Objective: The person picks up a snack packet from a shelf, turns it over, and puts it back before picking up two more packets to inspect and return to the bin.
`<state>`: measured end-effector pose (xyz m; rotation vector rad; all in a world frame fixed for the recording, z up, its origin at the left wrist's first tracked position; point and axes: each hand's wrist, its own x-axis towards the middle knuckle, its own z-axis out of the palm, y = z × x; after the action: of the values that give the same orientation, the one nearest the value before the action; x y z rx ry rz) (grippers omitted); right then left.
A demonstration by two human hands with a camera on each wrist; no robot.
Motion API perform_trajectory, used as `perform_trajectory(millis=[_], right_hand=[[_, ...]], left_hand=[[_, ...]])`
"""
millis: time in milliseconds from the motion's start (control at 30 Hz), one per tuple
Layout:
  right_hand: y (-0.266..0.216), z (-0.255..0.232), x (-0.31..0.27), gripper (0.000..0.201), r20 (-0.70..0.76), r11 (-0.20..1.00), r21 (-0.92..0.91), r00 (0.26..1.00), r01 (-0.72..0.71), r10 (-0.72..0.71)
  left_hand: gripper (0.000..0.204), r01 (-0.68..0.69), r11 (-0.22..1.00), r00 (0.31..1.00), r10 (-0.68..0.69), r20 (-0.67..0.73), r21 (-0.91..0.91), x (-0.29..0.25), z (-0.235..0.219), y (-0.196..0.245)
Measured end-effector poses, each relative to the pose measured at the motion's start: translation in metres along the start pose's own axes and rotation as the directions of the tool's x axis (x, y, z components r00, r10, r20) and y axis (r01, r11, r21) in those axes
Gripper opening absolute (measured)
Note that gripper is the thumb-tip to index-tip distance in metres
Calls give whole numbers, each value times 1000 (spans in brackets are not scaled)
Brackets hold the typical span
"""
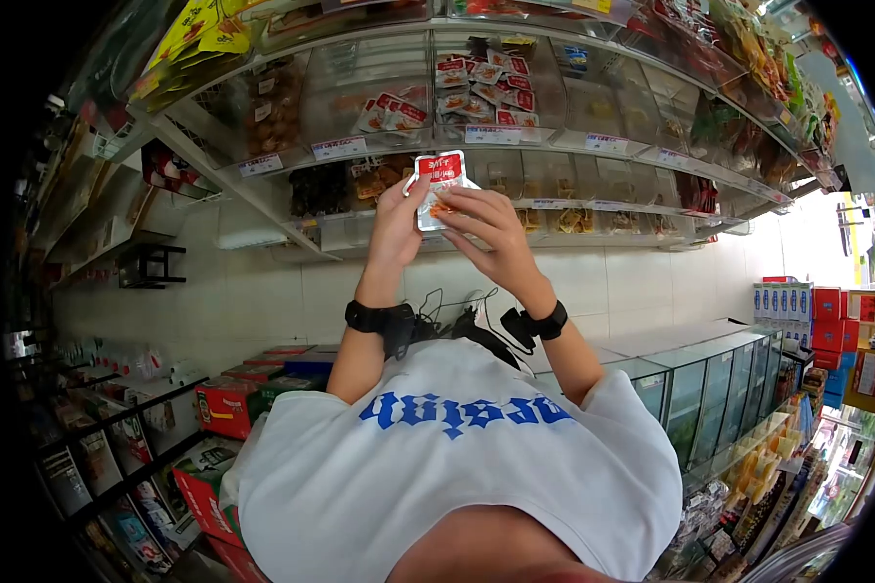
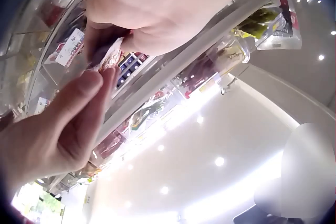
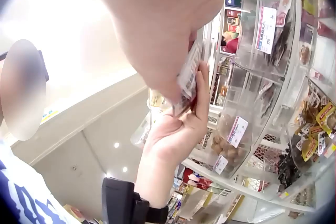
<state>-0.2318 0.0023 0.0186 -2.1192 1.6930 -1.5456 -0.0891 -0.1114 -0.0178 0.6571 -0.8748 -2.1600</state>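
Note:
A small red and white snack packet (image 1: 440,173), with a picture of food on its lower half, is held up in front of the shelves. My left hand (image 1: 395,227) grips its left edge, thumb across the front. On the other side, my right hand (image 1: 496,231) pinches the packet, its fingers lying over the lower front. In the left wrist view the packet (image 2: 110,56) shows edge-on between the two hands, with the right thumb and fingertips (image 2: 88,83) on it. Its printed back (image 3: 190,74) faces the right wrist camera, partly covered by the right hand.
Behind the hands, a clear shelf bin (image 1: 486,87) holds several similar red and white packets. A neighbouring bin has a few more packets (image 1: 393,112). Price labels (image 1: 492,135) line the shelf edge. Stacked boxes (image 1: 226,408) and a glass-fronted case (image 1: 710,389) stand at the sides.

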Motion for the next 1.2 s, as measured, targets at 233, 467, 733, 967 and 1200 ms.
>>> perform_trajectory(millis=[233, 467, 733, 967, 1200], right_hand=[[-1, -10, -29, 31, 124, 582, 561, 755, -589, 644], [-15, -2, -47, 26, 40, 500, 677, 705, -540, 708], [-38, -11, -51, 26, 167, 382, 742, 704, -551, 691], [-47, -9, -66, 28, 188, 574, 512, 735, -639, 651], [-50, -25, -66, 21, 102, 660, 455, 771, -598, 629]], left_hand=[[29, -72, 900, 997, 54, 55, 429, -28, 28, 0], [44, -145, 928, 980, 182, -78, 343, -62, 45, -1], [34, -367, 891, 913, 400, -82, 267, -85, 39, 18], [43, -244, 827, 970, 208, 128, 506, -92, 47, 4], [24, -196, 854, 980, 192, 58, 483, -99, 48, 6]])
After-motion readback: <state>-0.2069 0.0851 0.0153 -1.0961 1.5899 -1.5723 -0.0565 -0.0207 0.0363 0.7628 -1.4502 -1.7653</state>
